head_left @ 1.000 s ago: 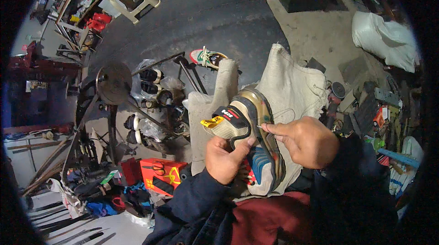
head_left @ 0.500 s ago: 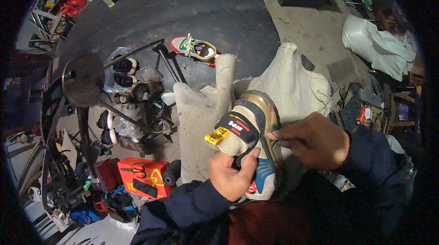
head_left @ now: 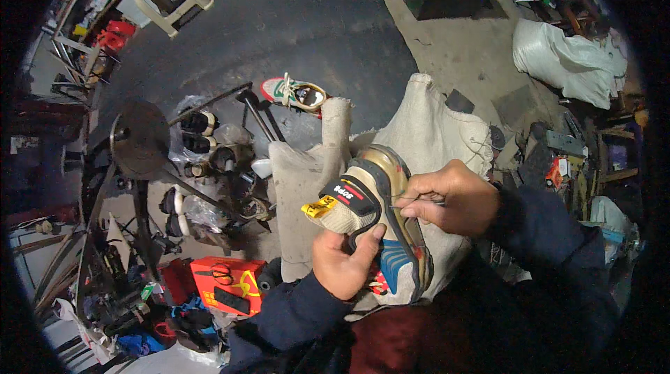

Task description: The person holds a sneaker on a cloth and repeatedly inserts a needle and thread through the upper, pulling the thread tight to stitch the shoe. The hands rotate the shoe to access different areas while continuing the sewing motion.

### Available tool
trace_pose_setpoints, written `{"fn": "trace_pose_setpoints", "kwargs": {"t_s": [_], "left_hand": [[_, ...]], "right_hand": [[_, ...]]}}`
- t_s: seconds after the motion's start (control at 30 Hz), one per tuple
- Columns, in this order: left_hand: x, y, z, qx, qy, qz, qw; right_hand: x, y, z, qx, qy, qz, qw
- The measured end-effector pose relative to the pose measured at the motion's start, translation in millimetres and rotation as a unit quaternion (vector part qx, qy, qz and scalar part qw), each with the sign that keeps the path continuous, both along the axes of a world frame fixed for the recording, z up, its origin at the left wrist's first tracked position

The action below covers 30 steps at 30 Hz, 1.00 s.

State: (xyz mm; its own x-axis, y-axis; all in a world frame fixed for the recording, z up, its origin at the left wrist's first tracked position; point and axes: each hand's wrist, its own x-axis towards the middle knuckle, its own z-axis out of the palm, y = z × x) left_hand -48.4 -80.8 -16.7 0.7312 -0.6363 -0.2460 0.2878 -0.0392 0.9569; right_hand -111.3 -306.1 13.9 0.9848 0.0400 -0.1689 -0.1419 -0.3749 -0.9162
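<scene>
A beige-and-blue shoe (head_left: pixel 392 236) lies tilted over the worker's lap, above a pale cloth (head_left: pixel 401 119), its sole edge turned toward the right hand (head_left: pixel 457 201). The left hand (head_left: pixel 342 262) is clasped around the upper, thumb pressed to its side, near a yellow tab (head_left: pixel 319 206). Thumb and finger of the right hand pinch a slim tool (head_left: pixel 398 197) at the line where sole meets upper; the hands are apart.

Work on that edge appears under way, not finished. Sole and upper lie together along the visible side, with no gap to be made out; how much of the edge is done, and what remains on the hidden side, cannot be told.

Beyond the cloth sits a laced shoe with a red toe (head_left: pixel 293 93). At left, scissors (head_left: pixel 221 274) rest on an orange box (head_left: pixel 244 280), near a dark wheel (head_left: pixel 139 140).
</scene>
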Motion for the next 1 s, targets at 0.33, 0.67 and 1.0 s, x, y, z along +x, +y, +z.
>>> {"fn": "trace_pose_setpoints", "kwargs": {"t_s": [0.33, 0.67, 1.0], "left_hand": [[2.3, 27.6, 37.2, 0.134, -0.12, -0.093, 0.979], [15.6, 29.9, 33.8, 0.259, -0.508, -0.121, 0.812], [-0.7, 38.5, 41.7, -0.207, 0.071, 0.033, 0.975]], "right_hand": [[-42.2, -9.3, -4.6, 0.101, 0.054, -0.033, 0.993], [-58.8, -3.0, -11.0, 0.116, 0.022, -0.081, 0.99], [-60.2, -3.5, -22.2, 0.064, -0.091, -0.077, 0.991]]}}
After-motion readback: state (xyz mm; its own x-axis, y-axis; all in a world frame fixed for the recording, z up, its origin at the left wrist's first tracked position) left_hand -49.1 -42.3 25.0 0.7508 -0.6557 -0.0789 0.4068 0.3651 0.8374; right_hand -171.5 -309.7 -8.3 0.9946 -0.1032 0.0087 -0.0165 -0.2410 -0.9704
